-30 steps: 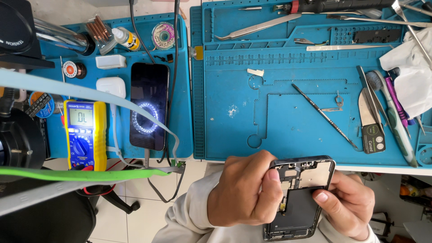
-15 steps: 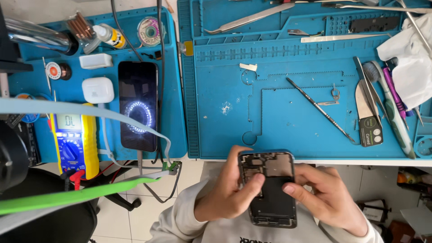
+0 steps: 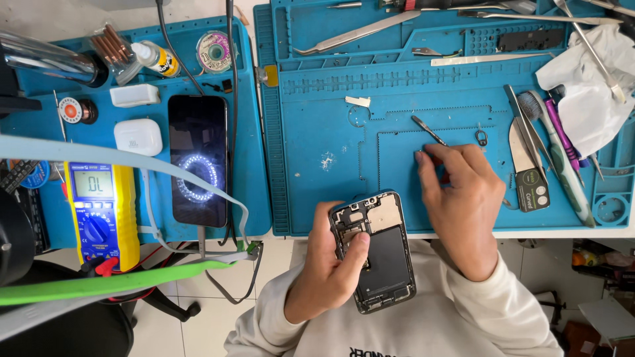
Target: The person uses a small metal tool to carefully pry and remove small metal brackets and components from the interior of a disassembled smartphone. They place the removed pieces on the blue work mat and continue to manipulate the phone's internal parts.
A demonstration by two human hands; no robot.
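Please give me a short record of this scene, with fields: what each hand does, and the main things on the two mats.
left hand: holds an opened phone, back cover off, thumb on its upper part
right hand: on the metal spudger lying on the large blue mat
right side of mat: tweezers, brush, white cloth
left mat: lit phone, yellow multimeter, white earbud case

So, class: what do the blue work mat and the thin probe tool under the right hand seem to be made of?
Blue work mat: probably silicone or rubber; matte, with moulded ridges and compartments.
Thin probe tool: probably steel; slim, grey, with a slight gleam. The right hand covers most of it, so the handle material cannot be told.
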